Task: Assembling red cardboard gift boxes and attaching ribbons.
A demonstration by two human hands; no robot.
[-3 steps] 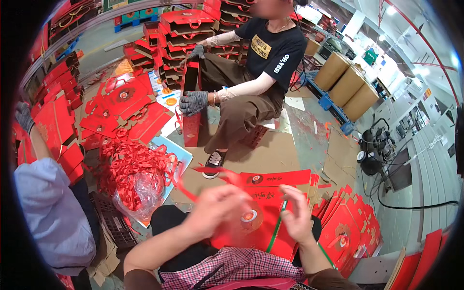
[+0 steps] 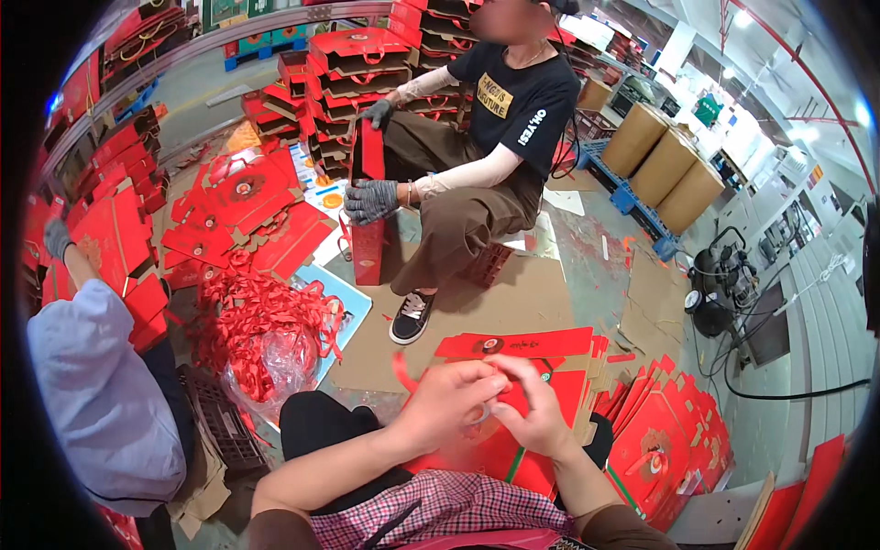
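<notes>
Over my lap, my left hand (image 2: 447, 403) and my right hand (image 2: 534, 410) meet with thumbs and fingertips pinched together. Both are closed on a red ribbon (image 2: 401, 369), whose loose end sticks out to the left of my left hand. A small red bit shows between the fingertips; the rest is hidden by the fingers. Beneath the hands, flat red cardboard box pieces (image 2: 570, 390) lie stacked across my lap, with a green strip (image 2: 514, 465) running over the top one.
A heap of red ribbons (image 2: 266, 321) in clear plastic lies left, beside a brown crate (image 2: 215, 417). More red box pieces (image 2: 669, 440) lean at right. Ahead, a gloved person (image 2: 513, 101) holds a red box (image 2: 368, 247); another person (image 2: 105, 394) works at far left.
My hands were apart and have come together at the ribbon. My right hand has moved left and closed. The ribbon's loose end has dropped lower.
</notes>
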